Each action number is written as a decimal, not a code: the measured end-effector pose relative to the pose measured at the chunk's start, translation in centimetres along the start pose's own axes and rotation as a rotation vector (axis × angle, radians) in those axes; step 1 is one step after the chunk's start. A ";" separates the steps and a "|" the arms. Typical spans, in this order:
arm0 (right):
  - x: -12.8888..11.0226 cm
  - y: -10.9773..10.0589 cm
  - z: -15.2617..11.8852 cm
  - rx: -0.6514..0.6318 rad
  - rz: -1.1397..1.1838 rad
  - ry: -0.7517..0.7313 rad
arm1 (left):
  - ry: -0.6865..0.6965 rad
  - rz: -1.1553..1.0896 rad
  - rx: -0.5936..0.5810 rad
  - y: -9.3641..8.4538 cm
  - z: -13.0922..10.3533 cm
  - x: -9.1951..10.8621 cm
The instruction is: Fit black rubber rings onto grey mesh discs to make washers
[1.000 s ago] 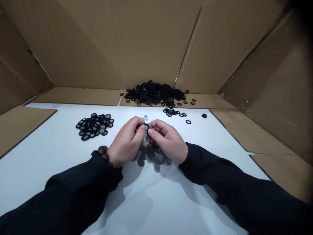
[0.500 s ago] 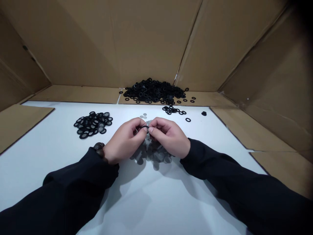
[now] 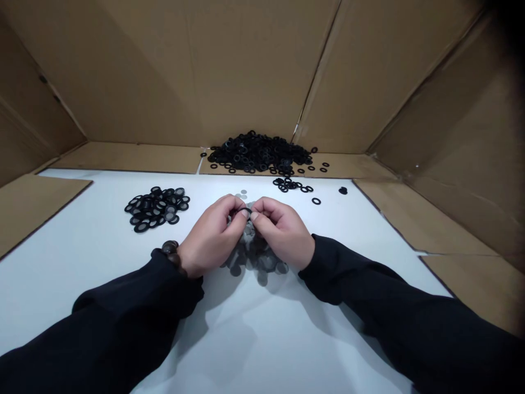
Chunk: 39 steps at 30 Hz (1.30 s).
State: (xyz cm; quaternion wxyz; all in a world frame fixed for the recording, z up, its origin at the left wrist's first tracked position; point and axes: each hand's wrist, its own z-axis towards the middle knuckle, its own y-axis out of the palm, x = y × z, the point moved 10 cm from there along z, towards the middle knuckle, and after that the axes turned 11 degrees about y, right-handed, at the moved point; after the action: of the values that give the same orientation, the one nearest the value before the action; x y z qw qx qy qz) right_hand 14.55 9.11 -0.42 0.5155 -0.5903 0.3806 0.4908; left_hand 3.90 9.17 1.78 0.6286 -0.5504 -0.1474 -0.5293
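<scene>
Between my two hands is a black rubber ring (image 3: 246, 209), pinched from both sides. My left hand (image 3: 216, 232) grips its left edge with thumb and fingers, and my right hand (image 3: 283, 230) grips its right edge. The fingertips nearly meet, so most of the ring is hidden, and I cannot tell whether a disc sits in it. Below the hands lies a heap of small round grey mesh discs (image 3: 262, 265), partly covered by them. Off to the left is a pile of black rings with grey discs inside (image 3: 158, 208).
A large mound of black rings (image 3: 258, 152) rests on the cardboard strip at the back. Several loose rings (image 3: 292, 185) lie in front of it on the white tabletop (image 3: 229, 350). Cardboard walls (image 3: 246, 71) stand at the back and sides.
Both hands keep the ring pinched at nearly the same place. The right wrist has shifted slightly left, and the ring's angle has changed a little.
</scene>
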 end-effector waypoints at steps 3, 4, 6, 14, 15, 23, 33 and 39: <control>0.1 0.3 0.0 -0.029 0.016 0.003 | -0.003 -0.026 0.030 -0.2 0.0 -0.2; 0.1 0.3 0.0 -0.030 0.018 -0.004 | -0.005 -0.035 0.034 -0.3 -0.1 -0.3; 0.0 0.2 -0.1 -0.030 0.024 -0.026 | -0.002 -0.059 0.025 -0.2 0.0 -0.3; -0.2 0.8 -0.2 -0.140 -0.076 -0.032 | -0.015 -0.131 -0.184 0.9 -0.1 -0.3; -0.4 0.6 -0.3 -0.120 -0.096 -0.038 | -0.011 -0.115 -0.171 0.8 -0.1 -0.2; -0.6 -0.2 -0.5 0.053 -0.107 -0.002 | 0.015 0.019 -0.036 -0.2 0.3 0.3; -0.4 -0.9 -0.5 0.117 -0.076 -0.013 | -0.016 -0.060 -0.104 0.7 0.1 0.0; 0.0 0.2 -0.2 -0.004 -0.027 0.000 | -0.024 -0.087 -0.022 -0.2 0.1 -0.4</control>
State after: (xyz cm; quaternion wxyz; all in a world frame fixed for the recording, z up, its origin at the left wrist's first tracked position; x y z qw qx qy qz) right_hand 14.41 8.84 -0.46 0.5210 -0.5962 0.3717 0.4847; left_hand 3.64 9.51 1.63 0.5971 -0.5567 -0.1730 -0.5510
